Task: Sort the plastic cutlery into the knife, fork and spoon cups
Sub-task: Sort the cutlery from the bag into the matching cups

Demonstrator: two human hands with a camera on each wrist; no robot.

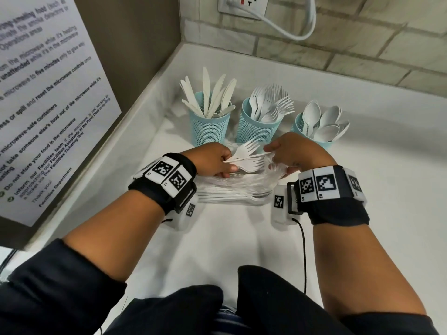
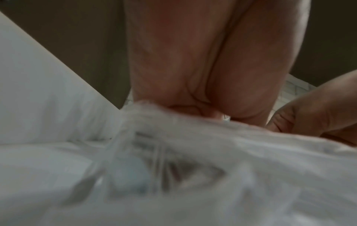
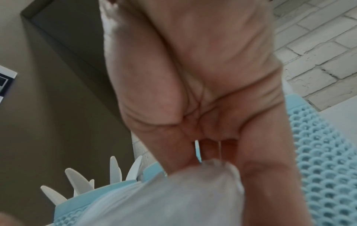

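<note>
While your left hand (image 1: 212, 159) grips a small bunch of white plastic forks (image 1: 249, 155) by their handles at the centre of the head view, the tines fan out toward the right and overlap the open mouth of a clear plastic bag (image 1: 242, 187). Your right hand (image 1: 292, 151) pinches the bag's edge just right of the tines; its fingers are curled on the film. More white cutlery lies inside the bag, flat on the white countertop (image 1: 229, 238), between your two wrists.

Three pale-blue mesh cups stand in a row just above your hands:
- Knife cup (image 1: 209, 128), left: knives stand blade-up.
- Fork cup (image 1: 257, 126), centre: forks stand tines-up.
- Spoon cup (image 1: 300, 124), right: spoons stand bowl-up; your right hand partly covers its base.

A printed microwave notice (image 1: 48, 105) fills the upper left of the frame. A wall socket (image 1: 243, 3) with a white cable sits at the top, on the tiled wall.

Both wrist views are blurred; each shows a palm close above crumpled bag film.
</note>
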